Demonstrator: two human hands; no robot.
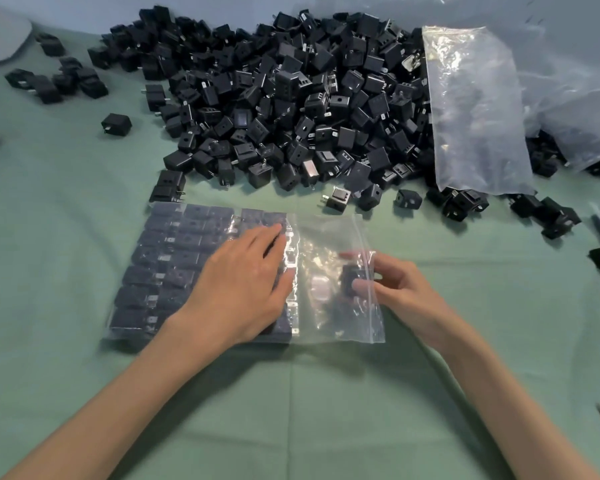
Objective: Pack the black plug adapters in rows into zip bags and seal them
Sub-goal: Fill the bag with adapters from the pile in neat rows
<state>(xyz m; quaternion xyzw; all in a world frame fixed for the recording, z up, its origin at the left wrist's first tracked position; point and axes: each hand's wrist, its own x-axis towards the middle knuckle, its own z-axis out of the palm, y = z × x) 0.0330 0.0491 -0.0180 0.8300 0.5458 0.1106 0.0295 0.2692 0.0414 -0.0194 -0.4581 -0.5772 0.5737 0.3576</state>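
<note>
We are partway through filling one zip bag (333, 317), which lies flat on the green cloth (291, 410) with its zip edge (374, 306) turned to our right and not yet closed. The left part of the bag already holds packed adapters (174, 271) lined up in neat rows, several columns deep, and our left hand (243, 282) lies on top of them with the fingers straight and spread, pressing them flat through the plastic so they keep their order. The right part of the bag is mostly bare plastic, so we judge there is room for at least one more column. Our right hand (399, 289) is at the bag's mouth with its fingers curled, and it seems to pinch a single adapter (352, 280) that sits just inside the opening. The picture is blurred there, so we cannot tell exactly how the fingertips lie. What is left for this bag is to fill the rest of the space and press the zip shut. Beyond it the bulk of the work is still waiting: a big pile (291, 98) of loose adapters covers the far side of the cloth, a few strays (116, 123) lie off to the left, and spare clear bags (475, 109) rest on the pile's right side.
</note>
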